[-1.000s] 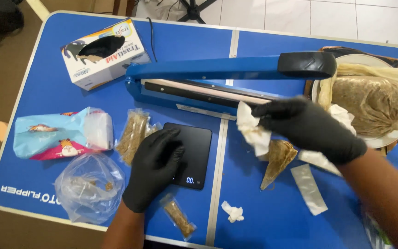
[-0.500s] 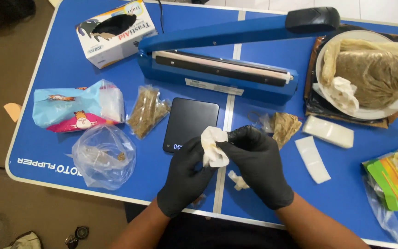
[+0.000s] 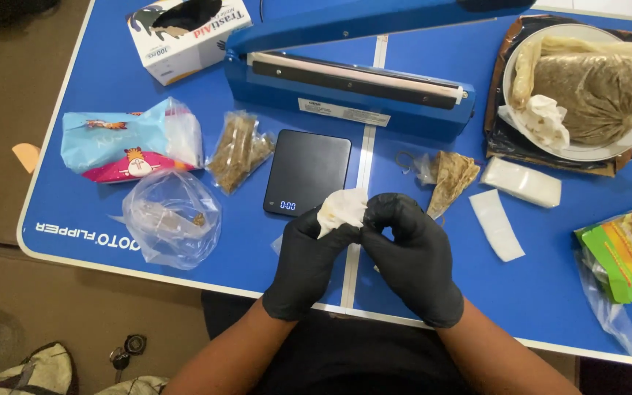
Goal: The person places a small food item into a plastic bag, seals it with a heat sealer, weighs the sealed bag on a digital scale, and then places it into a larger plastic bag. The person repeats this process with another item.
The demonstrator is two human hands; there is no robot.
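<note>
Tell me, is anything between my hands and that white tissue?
Nothing visible. The left hand and right hand both already pinch the white tissue directly, just in front of the black scale. The scale and the small bags sit beyond it, not between.

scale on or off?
On: the black digital scale shows lit digits on its display, with nothing resting on its platform.

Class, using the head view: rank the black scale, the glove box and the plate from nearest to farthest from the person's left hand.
1. Scale: just beyond the left hand, mid-table.
2. Glove box: far edge, to the left.
3. Plate: far right, past the right hand.
</note>
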